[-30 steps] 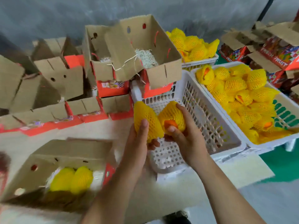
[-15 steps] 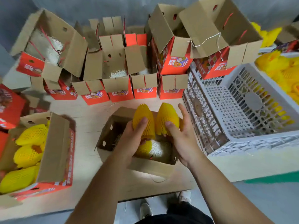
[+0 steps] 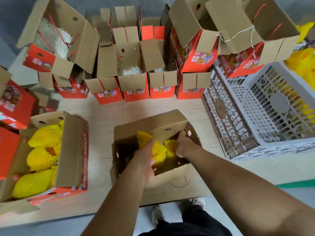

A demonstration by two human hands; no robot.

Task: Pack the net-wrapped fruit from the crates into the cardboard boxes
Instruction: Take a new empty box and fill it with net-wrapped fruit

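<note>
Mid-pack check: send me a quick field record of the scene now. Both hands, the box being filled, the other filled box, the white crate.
left hand: inside open box, grips a net-wrapped fruit
right hand: inside same box, on a second net-wrapped fruit; grip unclear
box being filled: centre front of table, flaps open
filled box: left, holds several yellow net-wrapped fruit
white crate: right, tilted, looks empty
empty boxes: row behind, open

The open box (image 3: 153, 123) is matt brown corrugated cardboard; the outsides of the boxes (image 3: 136, 94) along the surface's far edge are glossy red print. Fruit (image 3: 42, 157) wears yellow foam netting. The crate (image 3: 265, 106) is white perforated plastic. The surface (image 3: 105, 116) looks like pale wood grain.
</note>
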